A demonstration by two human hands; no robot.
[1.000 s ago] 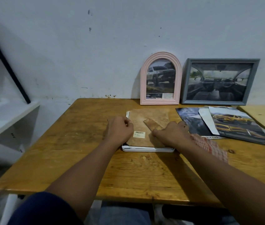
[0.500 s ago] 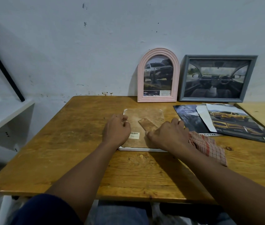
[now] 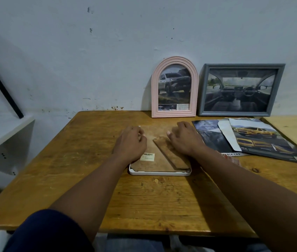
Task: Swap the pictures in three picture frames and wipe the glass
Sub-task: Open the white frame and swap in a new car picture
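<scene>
Lying face down on the worktop between the two hands: one white frame, brown backing board uppermost, its folding stand flat against the board and a barcode label near the left wrist.

Left hand: fingers curled, knuckles up, resting at the board's left edge. Whether it grips a tab or only presses cannot be told.

Right hand: fingers bent down on the board's far right part, thumb pointing inward toward the stand. It holds nothing loose; what the fingertips work on is hidden.

Beyond the hands, leaning on the wall: pink arched frame with a pickup picture, and just right of it a grey frame with a car-interior picture. Both stand closed and upright.

Right of the right hand: loose prints, overlapping, one showing yellow vehicles. A checked cloth shows only in part, under the right forearm.

Status, as judged: the white frame is at the backing stage, either being opened or closed up; which one cannot be read from this view. Whether the two standing frames already carry their new pictures is unknown. No glass is being wiped now; the cloth lies unused.
</scene>
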